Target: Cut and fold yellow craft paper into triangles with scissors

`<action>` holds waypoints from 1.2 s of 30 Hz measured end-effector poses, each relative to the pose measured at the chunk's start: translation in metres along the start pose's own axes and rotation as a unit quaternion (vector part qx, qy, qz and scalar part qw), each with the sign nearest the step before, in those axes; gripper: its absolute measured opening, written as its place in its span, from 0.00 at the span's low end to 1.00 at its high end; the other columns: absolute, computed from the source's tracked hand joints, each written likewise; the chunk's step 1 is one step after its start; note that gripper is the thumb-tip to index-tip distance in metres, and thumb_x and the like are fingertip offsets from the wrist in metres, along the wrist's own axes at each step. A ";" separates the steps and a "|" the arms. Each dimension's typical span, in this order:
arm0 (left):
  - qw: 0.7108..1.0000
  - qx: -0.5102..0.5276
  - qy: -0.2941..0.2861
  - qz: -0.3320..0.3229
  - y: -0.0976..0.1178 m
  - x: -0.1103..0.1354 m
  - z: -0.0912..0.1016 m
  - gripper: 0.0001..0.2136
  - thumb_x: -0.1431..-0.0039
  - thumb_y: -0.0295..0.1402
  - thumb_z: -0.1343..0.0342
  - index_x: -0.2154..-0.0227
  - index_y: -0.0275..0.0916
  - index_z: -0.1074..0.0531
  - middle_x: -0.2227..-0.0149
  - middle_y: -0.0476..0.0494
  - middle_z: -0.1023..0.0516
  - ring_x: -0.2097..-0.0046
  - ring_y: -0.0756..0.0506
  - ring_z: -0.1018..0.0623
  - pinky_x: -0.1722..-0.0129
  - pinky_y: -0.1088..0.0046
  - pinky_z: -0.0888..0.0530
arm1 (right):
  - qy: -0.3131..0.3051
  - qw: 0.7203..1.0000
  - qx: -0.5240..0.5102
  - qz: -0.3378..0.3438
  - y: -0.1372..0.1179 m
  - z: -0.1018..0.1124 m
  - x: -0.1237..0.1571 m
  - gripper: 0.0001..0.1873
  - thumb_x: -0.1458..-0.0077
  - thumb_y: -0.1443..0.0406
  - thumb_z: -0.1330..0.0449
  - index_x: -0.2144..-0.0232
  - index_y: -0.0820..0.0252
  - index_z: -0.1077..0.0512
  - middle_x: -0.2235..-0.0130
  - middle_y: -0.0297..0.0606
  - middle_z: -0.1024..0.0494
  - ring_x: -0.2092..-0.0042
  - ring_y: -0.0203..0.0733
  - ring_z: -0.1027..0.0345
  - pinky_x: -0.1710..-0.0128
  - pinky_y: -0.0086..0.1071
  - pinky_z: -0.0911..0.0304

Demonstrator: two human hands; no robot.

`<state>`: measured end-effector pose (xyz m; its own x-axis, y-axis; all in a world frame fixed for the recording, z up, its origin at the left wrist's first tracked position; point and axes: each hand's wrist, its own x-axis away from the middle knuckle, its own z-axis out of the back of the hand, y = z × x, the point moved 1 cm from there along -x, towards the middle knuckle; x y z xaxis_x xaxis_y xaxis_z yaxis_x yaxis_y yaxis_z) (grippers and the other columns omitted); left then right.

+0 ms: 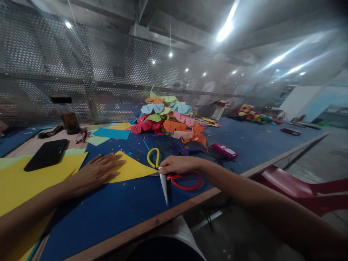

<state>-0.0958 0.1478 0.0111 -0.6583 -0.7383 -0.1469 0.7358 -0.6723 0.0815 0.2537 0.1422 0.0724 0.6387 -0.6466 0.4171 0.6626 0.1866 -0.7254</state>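
Observation:
My left hand [102,168] lies flat with its fingers stretched out on a folded-looking yellow paper piece [133,167], which tapers to a point on the right. Scissors [163,186] with one yellow and one red handle loop are spread apart at that tip. My right hand [181,165] is closed on them near the pivot, outside the loops. One silver blade points down toward the table's front edge; the other lies toward the paper tip, partly hidden. Whether my right fingers also pinch the tip, I cannot tell.
Large yellow sheets [38,177] with a black phone [47,154] lie at left, before a jar [67,116]. A pile of colored paper masks [168,119] stands beyond the scissors. Nearby are a blue tool [185,149] and a purple device [224,151]. A red chair [296,185] stands at right.

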 end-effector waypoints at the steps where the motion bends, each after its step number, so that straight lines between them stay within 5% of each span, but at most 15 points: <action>1: 1.000 0.001 -0.002 -0.001 0.000 0.000 0.000 0.24 0.28 0.51 0.63 0.32 0.59 0.44 0.28 0.52 0.44 0.30 0.37 0.40 0.32 0.53 0.45 | -0.002 1.000 -0.005 -0.002 -0.002 -0.001 -0.001 0.21 0.42 0.51 0.42 0.75 0.63 0.33 0.78 0.26 0.41 0.76 0.29 0.54 0.77 0.28 0.58; 24: 1.000 0.004 0.014 -0.006 0.010 0.000 0.004 0.25 0.27 0.49 0.60 0.31 0.61 0.52 0.27 0.54 0.49 0.28 0.38 0.46 0.30 0.50 0.51 | 0.013 1.000 0.027 0.002 -0.017 -0.004 0.001 0.19 0.41 0.54 0.44 0.77 0.61 0.37 0.78 0.26 0.43 0.76 0.29 0.53 0.76 0.27 0.58; 29: 0.998 0.022 -0.014 -0.051 0.008 0.000 0.000 0.23 0.27 0.48 0.61 0.31 0.61 0.48 0.28 0.54 0.44 0.28 0.41 0.45 0.29 0.53 0.55 | 0.007 1.000 0.029 0.001 -0.014 -0.005 -0.002 0.19 0.41 0.53 0.44 0.76 0.61 0.36 0.78 0.26 0.41 0.76 0.30 0.53 0.77 0.28 0.58; 36: 0.999 0.015 -0.028 -0.032 0.011 0.000 0.003 0.23 0.26 0.48 0.62 0.31 0.62 0.49 0.28 0.54 0.45 0.28 0.41 0.46 0.30 0.52 0.53 | -0.004 1.000 0.024 0.011 -0.015 -0.005 0.002 0.20 0.42 0.51 0.44 0.76 0.61 0.36 0.77 0.26 0.42 0.76 0.30 0.53 0.76 0.28 0.58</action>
<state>-0.0880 0.1407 0.0152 -0.7118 -0.6956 -0.0972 0.6878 -0.7184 0.1044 0.2433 0.1342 0.0810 0.6561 -0.6361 0.4062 0.6665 0.2359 -0.7071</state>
